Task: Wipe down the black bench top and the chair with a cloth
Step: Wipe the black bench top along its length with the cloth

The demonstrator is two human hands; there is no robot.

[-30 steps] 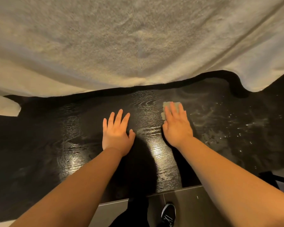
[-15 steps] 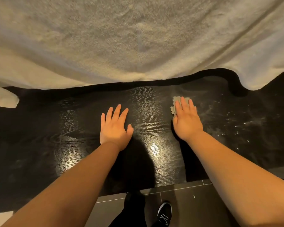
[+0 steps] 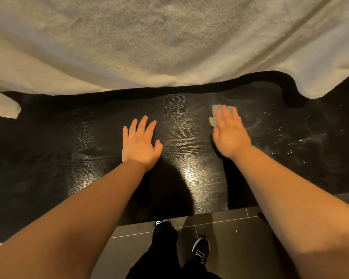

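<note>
Right hand presses flat, fingers straight, on the cloth, right of centre on the bench. Left hand spread flat at centre, gripping nothing. Towel fills the top.

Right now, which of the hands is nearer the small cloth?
Right. The right hand presses flat on the cloth, covering most of it; the left hand rests on the bench top, off to the cloth's left.
</note>
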